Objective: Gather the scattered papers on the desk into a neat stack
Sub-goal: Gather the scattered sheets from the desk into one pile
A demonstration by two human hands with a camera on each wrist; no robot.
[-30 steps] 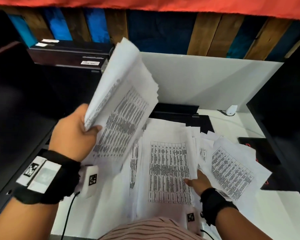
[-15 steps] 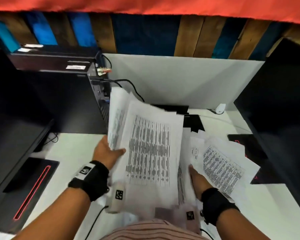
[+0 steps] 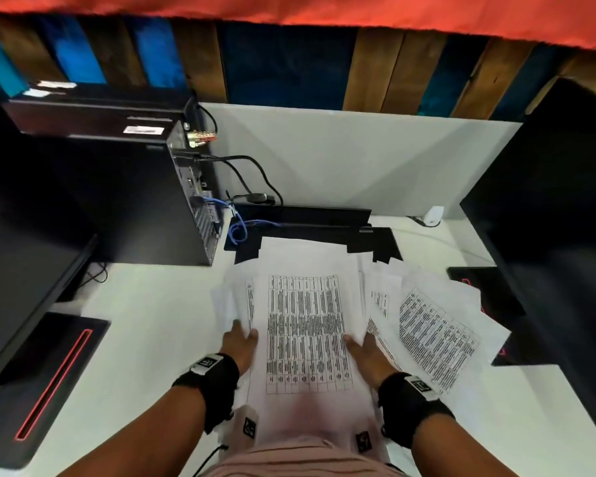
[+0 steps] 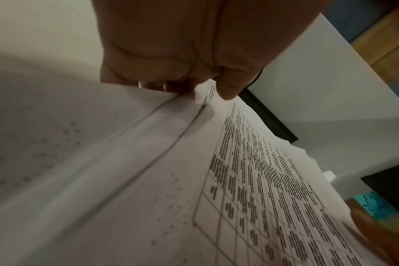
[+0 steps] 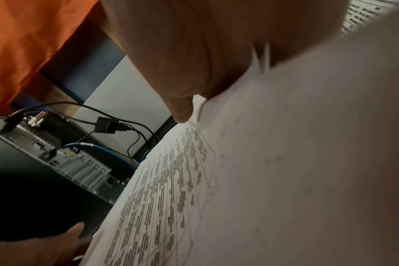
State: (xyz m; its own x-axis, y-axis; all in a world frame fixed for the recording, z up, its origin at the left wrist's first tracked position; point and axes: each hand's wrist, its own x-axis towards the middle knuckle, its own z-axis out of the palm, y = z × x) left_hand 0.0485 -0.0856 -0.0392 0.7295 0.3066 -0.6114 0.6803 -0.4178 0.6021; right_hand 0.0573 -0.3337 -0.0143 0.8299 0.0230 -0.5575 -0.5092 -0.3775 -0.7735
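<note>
Head view: hands point(image 3: 240, 344) point(image 3: 365, 352) grip papers point(image 3: 307, 325) (both sides).

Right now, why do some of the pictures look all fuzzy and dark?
Head view: mostly sharp, the table on the papers readable as rows, but straight edges bend near the borders, and the bottom edge smears. Left wrist view: the left hand is close and dim, the near paper blurred. Right wrist view: the right hand fills the top, soft and shadowed; the lower left corner goes dark.
</note>
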